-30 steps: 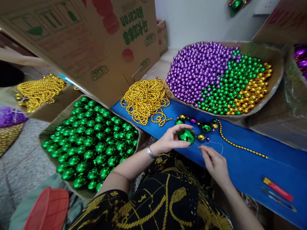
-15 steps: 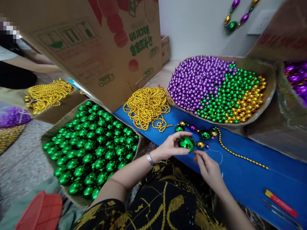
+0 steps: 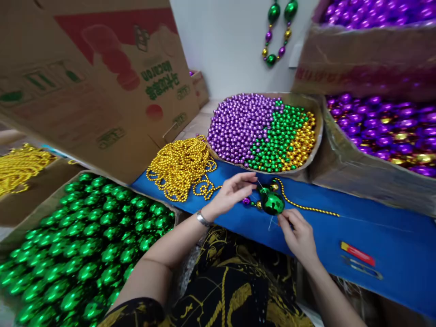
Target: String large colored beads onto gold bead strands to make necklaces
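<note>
A large shiny green bead (image 3: 272,203) sits between my two hands, above the blue table. My left hand (image 3: 227,195) is at its upper left, fingertips pinched on a thin pale thread (image 3: 259,182) that runs to the bead. My right hand (image 3: 299,234) is closed at the bead's lower right end; what its thumb and finger pinch is too small to make out. Behind and beside the bead lie smaller strung beads, including a purple bead (image 3: 246,200) and a gold bead (image 3: 274,185). From there a gold bead chain (image 3: 299,205) trails right.
Left is a box of green beads (image 3: 91,245); nearer the wall, a gold chain heap (image 3: 182,168) and a tray of small beads (image 3: 245,127). Purple beads (image 3: 391,129) fill a right-hand box. A red cutter (image 3: 357,253) and metal snips (image 3: 363,268) lie right. A cardboard box (image 3: 136,113) stands behind.
My left hand has let go of the green bead and moved to the thread at its upper left. My right hand stays at the bead's lower end. The view has turned right.
</note>
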Tool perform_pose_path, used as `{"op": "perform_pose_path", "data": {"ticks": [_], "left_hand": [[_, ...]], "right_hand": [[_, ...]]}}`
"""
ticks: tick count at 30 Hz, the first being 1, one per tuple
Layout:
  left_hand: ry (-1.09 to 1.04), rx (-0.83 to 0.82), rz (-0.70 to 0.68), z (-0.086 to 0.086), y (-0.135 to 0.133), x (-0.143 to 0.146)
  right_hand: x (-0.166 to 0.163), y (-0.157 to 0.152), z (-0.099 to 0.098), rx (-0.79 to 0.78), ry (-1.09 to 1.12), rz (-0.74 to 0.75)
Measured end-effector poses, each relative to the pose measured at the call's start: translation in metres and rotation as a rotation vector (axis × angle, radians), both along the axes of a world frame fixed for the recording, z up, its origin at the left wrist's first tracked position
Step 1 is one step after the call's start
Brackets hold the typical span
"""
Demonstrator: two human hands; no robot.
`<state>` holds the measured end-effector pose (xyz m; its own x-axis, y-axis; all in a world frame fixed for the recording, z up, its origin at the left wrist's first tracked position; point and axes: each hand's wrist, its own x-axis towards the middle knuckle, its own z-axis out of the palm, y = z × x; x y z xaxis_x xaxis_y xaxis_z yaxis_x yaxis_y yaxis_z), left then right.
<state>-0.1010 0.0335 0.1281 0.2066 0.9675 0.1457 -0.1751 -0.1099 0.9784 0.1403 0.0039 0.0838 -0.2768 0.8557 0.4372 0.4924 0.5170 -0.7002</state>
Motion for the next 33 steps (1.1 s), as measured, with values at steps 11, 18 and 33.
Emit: {"op": "perform_pose_path", "data": {"ticks": [11,18,33], "left_hand": [[1.052,0.596,0.035,0.01,0.138,0.077],[1.442,0.732,-0.12,0.011,0.166,0.115],[1.41,0.712,-0.169,0.016,0.175,0.123]], "right_hand": [[0.058,-0.003,0.011,0.028,0.028,-0.265],[0.074,-0.007,0.007,0.04,0.037,-0.315],[0.072,-0.011,0.004,-0.021,0.082,-0.358]]}}
